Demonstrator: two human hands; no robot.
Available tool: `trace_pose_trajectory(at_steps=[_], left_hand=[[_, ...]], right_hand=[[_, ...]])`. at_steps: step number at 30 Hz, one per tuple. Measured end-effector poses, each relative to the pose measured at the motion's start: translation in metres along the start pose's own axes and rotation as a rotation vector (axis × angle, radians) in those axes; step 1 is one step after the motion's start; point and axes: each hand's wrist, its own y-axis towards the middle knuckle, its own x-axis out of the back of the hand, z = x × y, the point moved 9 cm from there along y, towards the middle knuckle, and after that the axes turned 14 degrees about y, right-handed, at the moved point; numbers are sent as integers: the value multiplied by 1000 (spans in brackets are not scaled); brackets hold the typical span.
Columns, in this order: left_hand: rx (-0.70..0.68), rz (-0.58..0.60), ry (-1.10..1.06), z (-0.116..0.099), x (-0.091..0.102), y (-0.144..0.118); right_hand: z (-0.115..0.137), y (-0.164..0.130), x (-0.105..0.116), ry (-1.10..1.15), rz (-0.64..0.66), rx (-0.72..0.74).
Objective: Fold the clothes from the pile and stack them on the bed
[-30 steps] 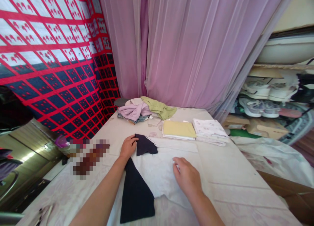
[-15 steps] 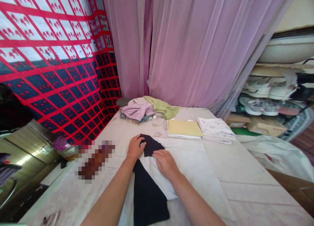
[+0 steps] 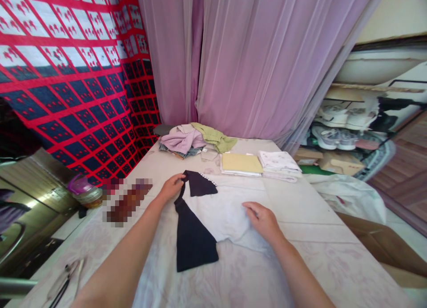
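Observation:
A white garment with black parts is spread on the bed-like surface. One black part is a wide panel near me; the other, a smaller folded flap, has a dotted white edging. A narrow black band joins them on the left. At the upper end of that band, my left hand has its fingers closed on the black edge. My right hand hovers at or just over the white cloth, fingers extended and holding nothing. Whether it touches the cloth, I cannot tell.
Behind the garment lie a heap of clothes, a folded yellow cloth and a folded white patterned cloth. Eyeglasses rest at the near left. Shoes stand on a rack at right, above a cardboard box.
My right hand has let go of the black flap and moved right. My left hand has shifted to the flap's left edge. The black panels show more fully, and the view has turned slightly.

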Motion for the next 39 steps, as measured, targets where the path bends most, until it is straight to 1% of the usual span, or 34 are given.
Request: trace_pose_trajectory(at_steps=[3, 5, 7, 10, 13, 16, 20, 24, 26, 29, 33, 36, 39], left_hand=[[-26, 30, -51, 3, 11, -29], [-77, 104, -1, 1, 16, -51], [-138, 200, 100, -5, 19, -71], [-251, 328, 272, -16, 20, -94], [-332, 380, 423, -26, 19, -105], [-372, 363, 496, -36, 18, -106], [-428, 290, 505, -45, 18, -107], [-438, 200, 491, -43, 22, -109], [-433, 177, 494, -39, 24, -110], [-430, 176, 515, -37, 27, -111], [-465, 199, 559, -45, 28, -117], [-518, 207, 588, -54, 27, -124], [-585, 249, 601, -59, 21, -132]], right_hand=[[-38, -31, 33, 51, -86, -62], [-51, -46, 49, 68, -102, -64], [-54, -57, 57, 72, -46, -31], [-49, -71, 57, 46, 120, 22], [-48, -85, 54, -18, 238, 23], [-51, -96, 51, -80, 259, 40], [-51, -100, 51, -133, 176, 139], [-44, -99, 54, -157, 87, 228], [-41, -98, 57, -150, 47, 236], [-39, -97, 63, -142, 13, 197], [-36, -98, 60, -160, 67, 158], [-31, -98, 60, -171, 65, 163], [-23, -98, 61, -187, 45, 204]])
